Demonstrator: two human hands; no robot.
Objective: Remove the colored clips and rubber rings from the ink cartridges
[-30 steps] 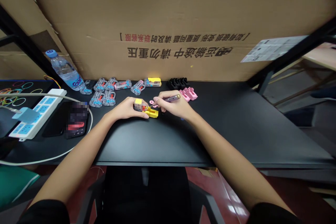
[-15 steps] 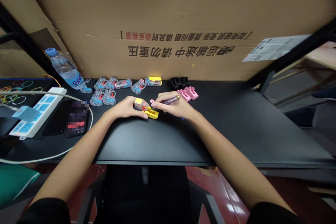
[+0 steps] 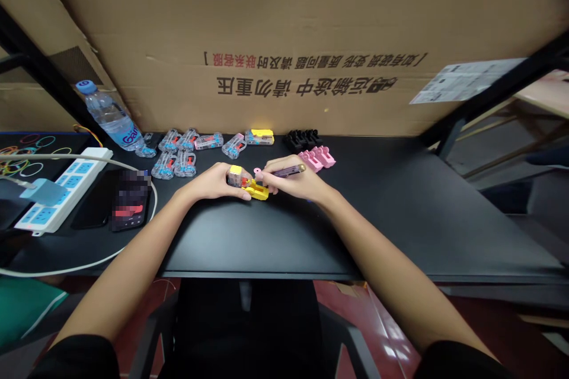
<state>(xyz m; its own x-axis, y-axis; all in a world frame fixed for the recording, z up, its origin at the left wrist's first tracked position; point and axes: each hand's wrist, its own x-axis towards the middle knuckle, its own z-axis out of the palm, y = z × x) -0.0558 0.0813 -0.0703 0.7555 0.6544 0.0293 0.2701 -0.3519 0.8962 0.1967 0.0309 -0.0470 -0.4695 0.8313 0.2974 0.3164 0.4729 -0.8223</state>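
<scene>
My left hand [image 3: 212, 183] is closed around a small clear and yellow toy block [image 3: 235, 176] on the black table [image 3: 400, 213]. A yellow toy part [image 3: 256, 191] lies against it, between my hands. My right hand [image 3: 293, 182] grips a purple pen-like tool [image 3: 288, 171], its tip pointing left at the block. A small pink disc [image 3: 257, 172] shows just above that tip, touching my fingertips.
Several clear toy pieces with blue and red insides [image 3: 180, 154] lie at the back left, with one yellow-topped piece [image 3: 259, 137], black parts [image 3: 302, 140] and pink parts [image 3: 316, 158]. A water bottle [image 3: 111, 117], a power strip [image 3: 62, 189] and a phone [image 3: 130, 201] sit left. A cardboard wall [image 3: 284, 41] stands behind.
My right hand has slid a little left toward the block, bringing the tool tip and the pink disc closer to it. My left hand has stayed put.
</scene>
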